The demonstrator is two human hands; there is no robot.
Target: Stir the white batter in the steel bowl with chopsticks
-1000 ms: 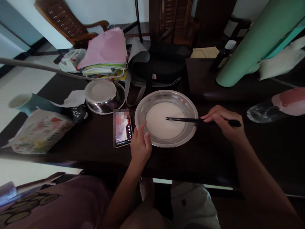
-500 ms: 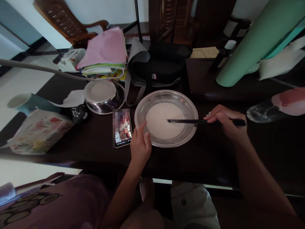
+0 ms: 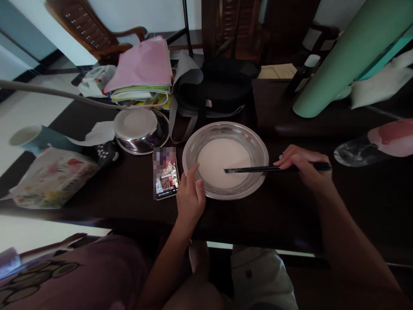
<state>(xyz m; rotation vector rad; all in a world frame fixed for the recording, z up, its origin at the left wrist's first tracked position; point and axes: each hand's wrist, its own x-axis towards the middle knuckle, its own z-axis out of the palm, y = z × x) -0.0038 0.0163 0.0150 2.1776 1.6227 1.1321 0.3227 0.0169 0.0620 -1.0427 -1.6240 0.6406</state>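
A wide metal bowl sits on the dark table, with a milky white liquid in it. My left hand grips the bowl's near left rim, its forefinger reaching over the inside edge and the thumb apart from it. In my right hand is a pair of black chopsticks, held almost level across the bowl's right rim. Their tips meet the liquid near its middle. Just left of my left hand lies a phone with its screen lit and partly blurred out.
Left of the bowl are an upturned metal bowl, a flowered tissue pack and a teal cup. Behind stand a black bag and pink-topped papers. A green cylinder and a clear bottle lie right. Someone's purple shirt shows lower left.
The chopstick tips have shifted slightly toward me and left in the liquid, my right hand moving a little left with them. My left hand and the bowl stay in place. The phone picture changed.
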